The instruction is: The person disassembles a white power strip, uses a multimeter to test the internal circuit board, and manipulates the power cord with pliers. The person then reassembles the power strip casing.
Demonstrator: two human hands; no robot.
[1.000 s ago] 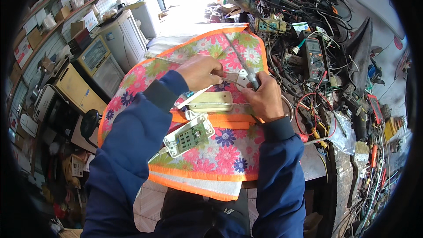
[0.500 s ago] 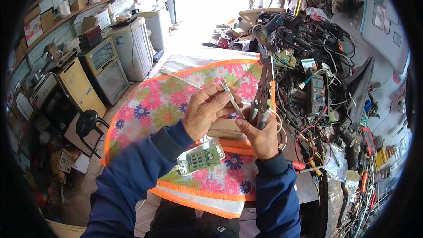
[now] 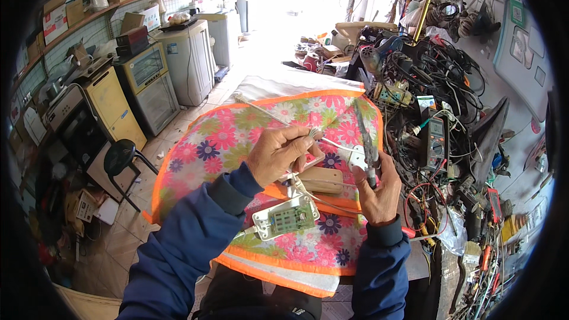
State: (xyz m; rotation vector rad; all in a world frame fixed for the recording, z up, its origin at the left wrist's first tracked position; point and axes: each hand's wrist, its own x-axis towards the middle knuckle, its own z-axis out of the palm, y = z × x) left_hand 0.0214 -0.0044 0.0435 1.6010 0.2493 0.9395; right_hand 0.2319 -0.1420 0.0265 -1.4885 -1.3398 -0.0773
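My left hand [image 3: 281, 154] pinches a white cable [image 3: 336, 144] near its end, where thin bare strands fan out between thumb and fingers. The cable also trails off to the far left over the floral cloth [image 3: 222, 136]. My right hand [image 3: 380, 192] is wrapped round the grey handles of wire-stripper pliers [image 3: 364, 130], whose dark jaws point up and away. Below my left hand lies an opened white power strip [image 3: 287, 218] with a greenish board showing. A wooden block [image 3: 323, 181] rests behind it, partly hidden by my left hand and loose wires.
On the right, a bench holds tangled black cables [image 3: 435, 62], a multimeter [image 3: 437, 142] with red leads, and several hand tools. To the left stand a black stool [image 3: 121, 157], yellow cabinets [image 3: 112, 104] and a white appliance [image 3: 186, 62]. Shelves with boxes line the left wall.
My right hand with the pliers has moved right, away from my left hand. The strands in my left hand have tipped over. The view has shifted, showing more of the power strip.
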